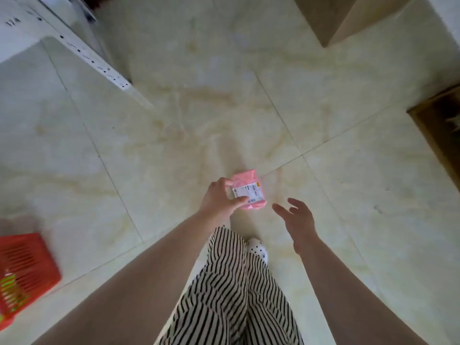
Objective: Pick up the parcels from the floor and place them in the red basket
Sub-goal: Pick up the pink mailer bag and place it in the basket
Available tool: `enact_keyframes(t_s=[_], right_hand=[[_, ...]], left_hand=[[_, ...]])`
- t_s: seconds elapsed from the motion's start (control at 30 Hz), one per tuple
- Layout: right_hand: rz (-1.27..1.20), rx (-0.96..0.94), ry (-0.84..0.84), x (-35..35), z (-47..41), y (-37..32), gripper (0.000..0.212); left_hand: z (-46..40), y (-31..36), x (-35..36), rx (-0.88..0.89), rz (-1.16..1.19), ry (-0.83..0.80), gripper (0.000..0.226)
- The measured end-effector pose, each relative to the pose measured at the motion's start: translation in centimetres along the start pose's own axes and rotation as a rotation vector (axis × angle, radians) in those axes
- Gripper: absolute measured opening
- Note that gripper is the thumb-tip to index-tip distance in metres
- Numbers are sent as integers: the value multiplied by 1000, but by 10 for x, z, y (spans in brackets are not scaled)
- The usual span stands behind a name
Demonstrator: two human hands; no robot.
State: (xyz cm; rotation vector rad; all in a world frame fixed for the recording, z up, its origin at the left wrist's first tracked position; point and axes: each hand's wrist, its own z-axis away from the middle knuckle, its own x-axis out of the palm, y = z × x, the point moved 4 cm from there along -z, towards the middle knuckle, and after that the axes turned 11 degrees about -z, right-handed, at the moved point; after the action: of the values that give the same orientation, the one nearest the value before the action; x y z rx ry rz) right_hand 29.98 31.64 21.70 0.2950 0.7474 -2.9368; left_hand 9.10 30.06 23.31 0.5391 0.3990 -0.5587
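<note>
A small pink parcel [249, 191] with a white shipping label is held above the pale tiled floor. My left hand [220, 197] grips its left side, thumb on the label and fingers curled over the top edge. Just to the right of the parcel, my right hand [297, 220] hovers with fingers spread and relaxed, holding nothing. The red basket [27, 267] stands on the floor at the lower left, partly cut off by the frame edge, with something green and yellow showing inside it.
A white metal shelf upright [99, 68] slants down at the upper left. Cardboard boxes sit at the top right [333, 18] and right edge [440, 135]. My striped trousers and a dotted shoe [257, 247] are below the hands.
</note>
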Motion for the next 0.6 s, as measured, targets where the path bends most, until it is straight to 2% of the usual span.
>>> enact_keyframes(t_s=[0.17, 0.27, 0.33, 0.4, 0.43, 0.5, 0.6], right_hand=[[59, 0, -25, 32, -110, 53, 73], [115, 4, -33, 53, -175, 80, 75], [139, 29, -38, 64, -214, 95, 72], [166, 57, -68, 73, -243, 104, 57], [201, 51, -90, 78, -249, 104, 45], [278, -5, -106, 83, -255, 98, 24], [342, -85, -143, 83, -234, 78, 14]], left_hand=[[-100, -25, 53, 9, -72, 27, 72], [-179, -57, 102, -5, -100, -19, 84], [-210, -66, 118, -22, -119, -49, 83], [-223, -65, 122, -36, -149, -80, 68], [-226, -65, 121, -34, -148, -85, 70], [-234, -68, 120, -26, -159, -97, 79], [-211, -62, 93, -42, -185, -75, 94]])
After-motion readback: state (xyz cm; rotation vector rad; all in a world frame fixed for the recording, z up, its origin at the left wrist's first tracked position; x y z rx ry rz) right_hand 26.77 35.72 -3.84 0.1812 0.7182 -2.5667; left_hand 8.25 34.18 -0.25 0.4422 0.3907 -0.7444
